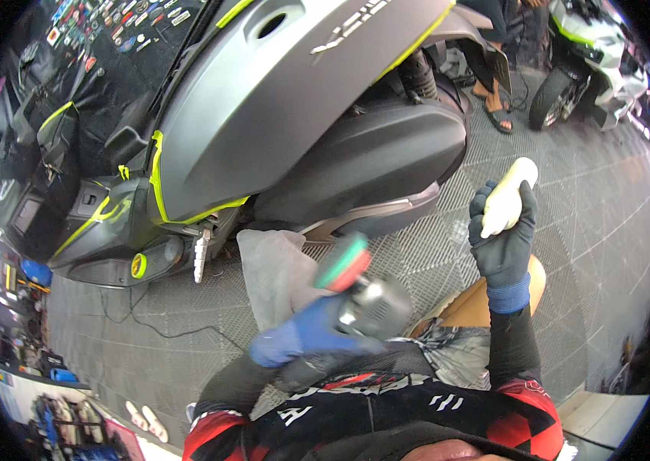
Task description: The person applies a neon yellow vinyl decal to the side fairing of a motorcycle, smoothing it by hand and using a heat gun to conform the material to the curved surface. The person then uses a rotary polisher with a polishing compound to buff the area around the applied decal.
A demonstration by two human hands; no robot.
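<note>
My left hand [313, 326], in a blue and black glove, is closed around a small handheld polisher [377, 307]. Its round pad [343, 263], green and red, tilts up toward the scooter; hand and tool are blurred by motion. A dark glove also covers my right hand [498, 246], held out to the right with its fingers wrapped round a pale yellow squeeze bottle [505, 203], whose narrow tip points down. Ahead stands a grey motor scooter [240, 123], its panel edges lined with bright yellow-green tape [157, 177]. The polisher pad appears apart from the bodywork.
A grey towel [273, 265] hangs down beside the polisher. A black cord [156, 330] runs over the ribbed floor mat [571, 253]. At the far right are a white motorcycle [601, 61] and another person's sandalled foot [500, 119]. Pale slippers [147, 420] lie at lower left.
</note>
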